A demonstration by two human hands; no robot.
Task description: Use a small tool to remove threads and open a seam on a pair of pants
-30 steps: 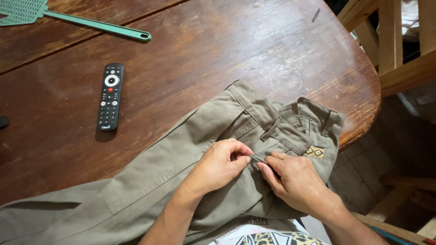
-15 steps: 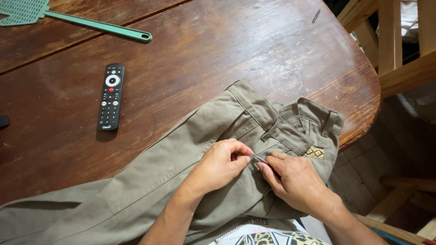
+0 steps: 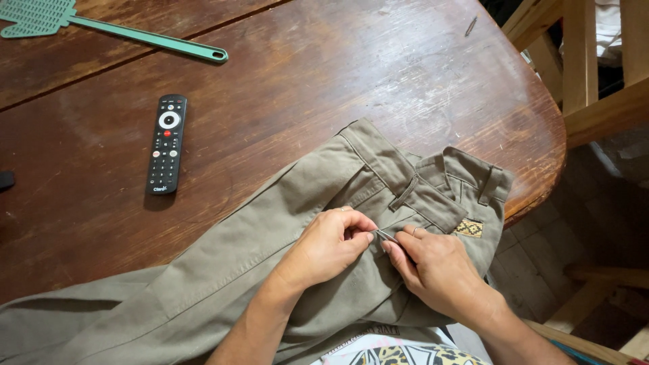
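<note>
Wooden table (image 3: 378,74) carries olive trousers (image 3: 223,270), waistband toward its rounded right end, legs trailing off left. Soft, light cloth, likely to bunch; best held at the stiffer waistband seam. Black remote (image 3: 166,144) up-left of trousers, green fly swatter (image 3: 135,35) beyond. Left hand (image 3: 329,245) and right hand (image 3: 439,274) pinch a small fabric fold just below the waistband.

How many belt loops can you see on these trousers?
2: one belt loop on the waistband above the hands, another belt loop near the table's right edge. Others may be hidden.
</note>
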